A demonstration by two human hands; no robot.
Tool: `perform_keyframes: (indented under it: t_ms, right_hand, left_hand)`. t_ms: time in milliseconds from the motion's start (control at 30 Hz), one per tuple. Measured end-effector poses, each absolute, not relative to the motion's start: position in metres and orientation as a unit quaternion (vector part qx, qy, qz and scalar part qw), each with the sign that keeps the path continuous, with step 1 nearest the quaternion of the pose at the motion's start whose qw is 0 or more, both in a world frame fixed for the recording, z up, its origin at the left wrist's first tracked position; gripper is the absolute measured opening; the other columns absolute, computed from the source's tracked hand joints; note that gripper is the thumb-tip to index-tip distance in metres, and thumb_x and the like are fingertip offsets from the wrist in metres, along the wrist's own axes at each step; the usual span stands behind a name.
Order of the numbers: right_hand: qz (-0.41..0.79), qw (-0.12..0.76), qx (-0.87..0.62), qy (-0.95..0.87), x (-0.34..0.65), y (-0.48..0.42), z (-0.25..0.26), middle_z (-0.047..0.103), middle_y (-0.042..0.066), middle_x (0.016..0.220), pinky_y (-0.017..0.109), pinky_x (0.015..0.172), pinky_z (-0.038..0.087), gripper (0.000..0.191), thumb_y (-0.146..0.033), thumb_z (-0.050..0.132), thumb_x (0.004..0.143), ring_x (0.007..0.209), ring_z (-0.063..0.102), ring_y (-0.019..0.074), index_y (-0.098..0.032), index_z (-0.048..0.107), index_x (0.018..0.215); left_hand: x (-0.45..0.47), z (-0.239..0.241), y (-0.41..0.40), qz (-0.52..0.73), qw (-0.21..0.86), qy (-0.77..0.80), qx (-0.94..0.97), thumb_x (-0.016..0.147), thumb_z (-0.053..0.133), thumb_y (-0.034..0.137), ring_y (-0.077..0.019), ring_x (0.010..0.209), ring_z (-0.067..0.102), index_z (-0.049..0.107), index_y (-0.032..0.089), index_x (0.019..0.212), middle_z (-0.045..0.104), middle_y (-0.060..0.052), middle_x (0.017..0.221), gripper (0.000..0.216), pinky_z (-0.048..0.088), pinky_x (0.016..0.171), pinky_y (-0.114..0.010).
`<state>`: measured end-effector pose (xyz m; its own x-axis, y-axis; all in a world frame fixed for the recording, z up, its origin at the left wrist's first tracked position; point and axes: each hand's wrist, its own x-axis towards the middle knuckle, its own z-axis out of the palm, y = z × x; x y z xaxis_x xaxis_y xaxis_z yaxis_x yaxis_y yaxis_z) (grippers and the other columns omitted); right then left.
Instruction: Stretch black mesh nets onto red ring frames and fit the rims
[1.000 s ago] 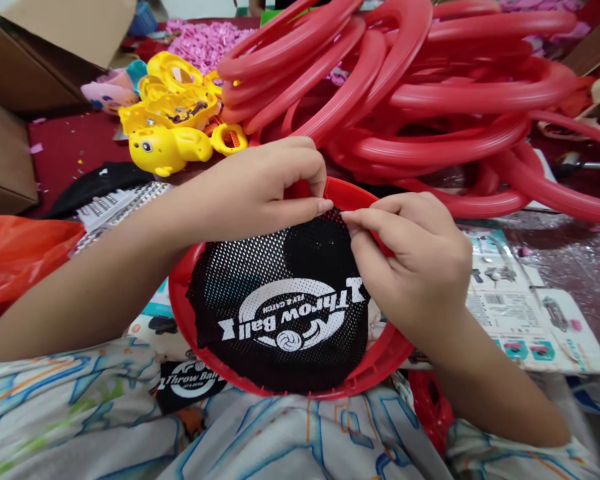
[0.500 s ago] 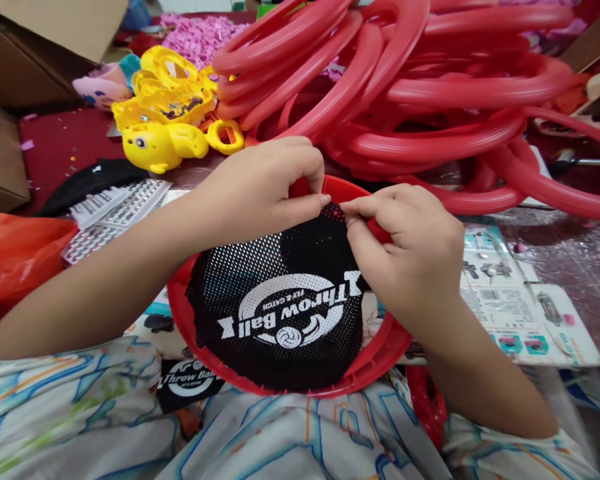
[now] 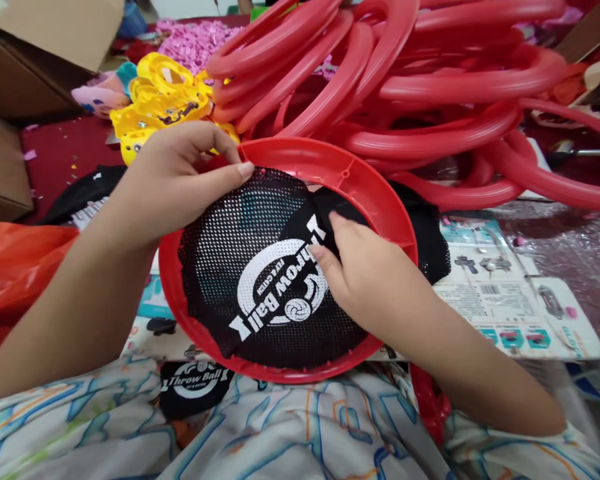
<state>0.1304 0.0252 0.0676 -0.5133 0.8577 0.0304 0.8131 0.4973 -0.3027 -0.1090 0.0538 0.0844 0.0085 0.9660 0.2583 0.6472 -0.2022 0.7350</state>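
The black net (image 3: 240, 267) in the red hoop (image 3: 300, 150) bears a white "Throw Ball" logo. A smaller black patch (image 3: 196, 390) below it reads the same.

The left hand (image 3: 175, 177) pinches the black mesh net (image 3: 240, 253) against the red plastic hoop (image 3: 330, 160); the right hand (image 3: 365, 280) presses the net's loose fold.

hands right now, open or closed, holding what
Left hand: closed, pinching the black net against the red ring rim.
Right hand: fingers on the black net, grip cannot be told.
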Motion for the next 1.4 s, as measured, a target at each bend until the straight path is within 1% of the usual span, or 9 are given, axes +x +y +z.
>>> perform_keyframes:
  t_ms: [133, 367, 533, 600, 767, 833, 1000, 1200, 1400]
  right_hand:
    - [0.188, 0.070, -0.514, -0.834, 0.125, 0.042, 0.063, 0.063, 0.028, 0.143, 0.048, 0.103, 0.054, 0.057, -0.032, 0.042, 0.108, 0.130, 0.065, 0.0373, 0.002, 0.040, 0.153]
    - [0.283, 0.025, -0.498, -0.819, 0.131, 0.055, 0.057, 0.076, 0.019, 0.121, 0.039, 0.081, 0.054, 0.038, -0.029, 0.050, 0.104, 0.103, 0.074, 0.0310, -0.010, 0.058, 0.137]
    - [0.305, 0.134, -0.466, -0.820, 0.132, 0.055, 0.057, 0.074, 0.011, 0.129, 0.036, 0.100, 0.051, 0.033, -0.015, 0.062, 0.096, 0.117, 0.070, 0.0254, -0.016, 0.068, 0.129]
    - [0.290, 0.144, -0.463, -0.825, 0.133, 0.052, 0.060, 0.076, 0.010, 0.123, 0.037, 0.099, 0.050, 0.024, -0.014, 0.062, 0.096, 0.114, 0.070, 0.0254, -0.015, 0.072, 0.117]
    - [0.168, 0.163, -0.483, -0.844, 0.136, 0.050, 0.064, 0.076, 0.011, 0.098, 0.036, 0.083, 0.045, 0.013, -0.020, 0.062, 0.098, 0.093, 0.068, 0.0253, -0.012, 0.072, 0.094]
    - [0.139, 0.175, -0.489, -0.843, 0.138, 0.053, 0.062, 0.075, 0.011, 0.096, 0.035, 0.080, 0.044, 0.014, -0.020, 0.060, 0.099, 0.091, 0.067, 0.0244, -0.012, 0.070, 0.094]
    - [0.127, 0.184, -0.479, -0.849, 0.142, 0.061, 0.052, 0.077, 0.012, 0.101, 0.036, 0.084, 0.046, 0.020, -0.014, 0.053, 0.099, 0.095, 0.070, 0.0253, -0.010, 0.072, 0.102]
    - [0.054, 0.294, -0.403, -0.865, 0.148, 0.059, 0.048, 0.078, 0.007, 0.102, 0.033, 0.084, 0.051, 0.027, -0.015, 0.048, 0.101, 0.095, 0.071, 0.0209, -0.015, 0.073, 0.112]
    - [-0.018, 0.293, -0.335, -0.895, 0.150, 0.060, 0.049, 0.073, 0.008, 0.091, 0.033, 0.079, 0.053, 0.044, -0.017, 0.037, 0.105, 0.087, 0.066, 0.0195, -0.019, 0.080, 0.095]
  left_hand:
    - [-0.117, 0.077, 0.045, 0.355, 0.264, 0.598, 0.668, 0.087, 0.073, 0.024, -0.0097, 0.070, 0.051, 0.060, 0.019, 0.091, 0.059, 0.000, 0.082, 0.015, 0.042, 0.057, -0.020]
    - [-0.122, 0.081, 0.045, 0.262, 0.363, 0.519, 0.728, 0.083, 0.068, 0.022, -0.0142, 0.098, 0.064, 0.057, 0.021, 0.133, 0.064, -0.003, 0.112, 0.051, 0.058, 0.078, -0.021]
    - [-0.109, 0.085, 0.054, 0.224, 0.399, 0.533, 0.711, 0.086, 0.069, 0.038, -0.0164, 0.097, 0.063, 0.054, 0.021, 0.147, 0.068, -0.006, 0.118, 0.065, 0.055, 0.079, -0.023]
    - [-0.103, 0.084, 0.060, 0.199, 0.366, 0.550, 0.724, 0.088, 0.068, 0.050, -0.0187, 0.096, 0.063, 0.060, 0.022, 0.141, 0.070, -0.005, 0.115, 0.061, 0.053, 0.080, -0.026]
    - [-0.090, 0.067, 0.082, 0.148, 0.292, 0.602, 0.728, 0.080, 0.061, 0.073, -0.0191, 0.068, 0.056, 0.072, 0.018, 0.089, 0.065, -0.003, 0.074, 0.056, 0.040, 0.060, -0.030]
    - [-0.085, 0.056, 0.087, 0.179, 0.321, 0.601, 0.710, 0.083, 0.060, 0.068, -0.0182, 0.066, 0.054, 0.070, 0.018, 0.086, 0.063, -0.003, 0.072, 0.050, 0.038, 0.058, -0.030]
    - [-0.077, 0.041, 0.081, 0.348, 0.380, 0.516, 0.684, 0.085, 0.070, 0.042, -0.0168, 0.084, 0.061, 0.065, 0.018, 0.106, 0.070, -0.005, 0.099, 0.033, 0.048, 0.071, -0.028]
    - [-0.076, 0.051, 0.070, 0.328, 0.322, 0.507, 0.729, 0.083, 0.073, 0.036, -0.0179, 0.081, 0.064, 0.068, 0.020, 0.076, 0.071, -0.002, 0.084, 0.018, 0.051, 0.076, -0.030]
    - [-0.072, 0.057, 0.069, 0.329, 0.292, 0.520, 0.732, 0.084, 0.069, 0.036, -0.0209, 0.092, 0.065, 0.064, 0.021, 0.074, 0.071, -0.003, 0.085, 0.019, 0.049, 0.078, -0.031]
